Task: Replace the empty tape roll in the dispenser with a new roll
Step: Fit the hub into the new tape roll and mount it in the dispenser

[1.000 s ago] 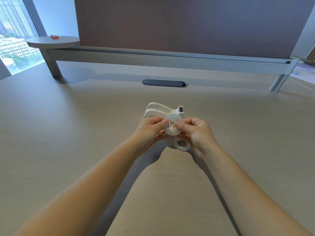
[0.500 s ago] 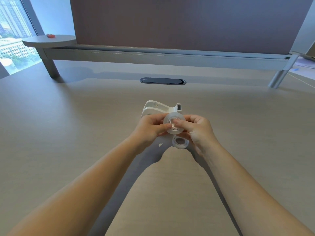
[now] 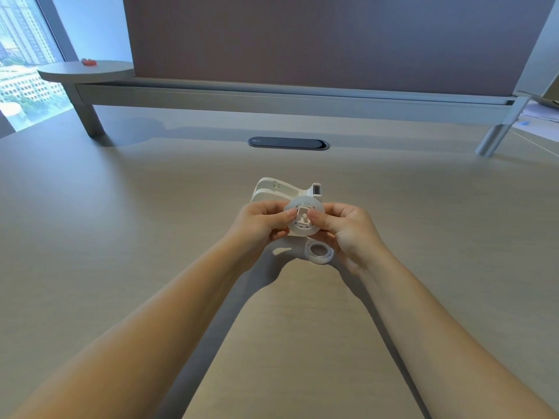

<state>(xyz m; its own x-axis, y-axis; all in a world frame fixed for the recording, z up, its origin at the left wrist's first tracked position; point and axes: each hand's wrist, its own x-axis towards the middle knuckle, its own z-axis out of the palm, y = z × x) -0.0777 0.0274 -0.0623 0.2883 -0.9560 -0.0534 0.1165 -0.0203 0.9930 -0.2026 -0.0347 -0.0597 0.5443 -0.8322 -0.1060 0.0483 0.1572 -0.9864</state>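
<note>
A clear tape roll (image 3: 305, 204) with a white plastic hub in its middle is held above the desk between both hands. My left hand (image 3: 262, 221) pinches its left side and my right hand (image 3: 344, 226) presses a thumb on the hub from the right. Just behind the roll, the white tape dispenser (image 3: 273, 190) stands on the desk with its cutter end pointing right. A second, smaller white ring (image 3: 319, 251) lies flat on the desk under my right hand.
The pale wood desk (image 3: 151, 237) spreads all around. A dark oval cable grommet (image 3: 289, 143) sits further back. Behind it run a raised grey shelf (image 3: 272, 99) and a brown partition. A small red object (image 3: 89, 62) lies on a round side shelf at left.
Both hands keep the roll in the same spot in front of the dispenser. My right thumb has shifted slightly on the hub. The dispenser and the small ring have not moved.
</note>
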